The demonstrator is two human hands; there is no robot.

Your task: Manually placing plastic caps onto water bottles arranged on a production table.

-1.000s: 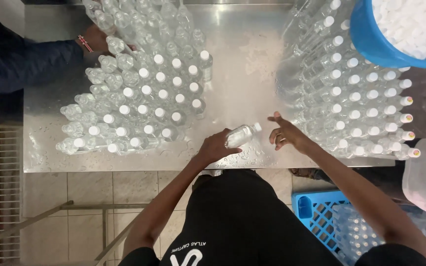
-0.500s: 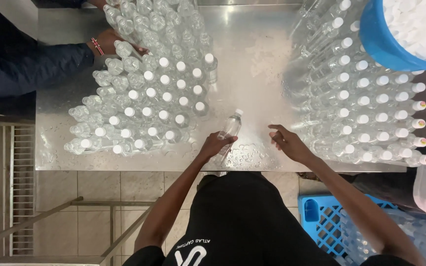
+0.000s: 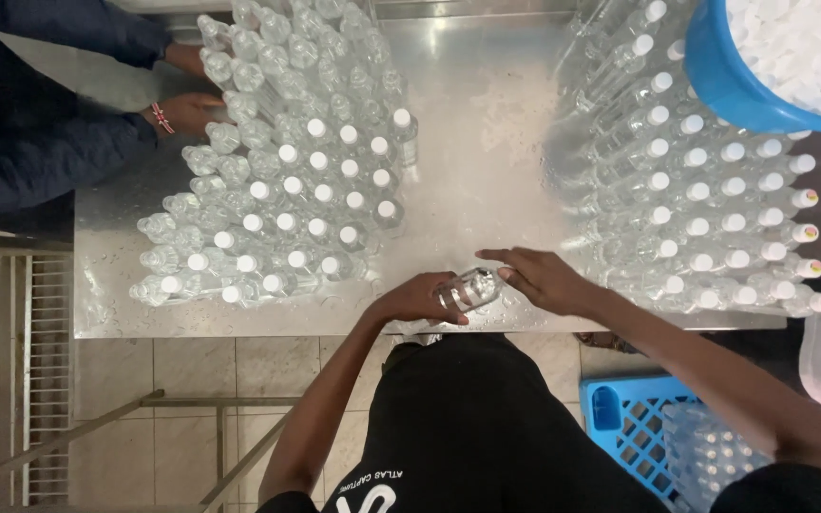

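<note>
Stainless-steel table (image 3: 486, 114) carries two blocks of capped clear plastic bottles, one (image 3: 287, 180) toward its left edge and one (image 3: 705, 199) toward its right edge, with a blue tub of white caps (image 3: 772, 66) at the far right corner. At the middle of the near edge, the left hand (image 3: 420, 299) closes its fingers around a small clear bottle (image 3: 467, 288) tilted on its side, while the right hand (image 3: 544, 280) touches the bottle's end with loosely curled fingers, not clasping it. A co-worker's hands (image 3: 187, 112) rest against the left block.
</note>
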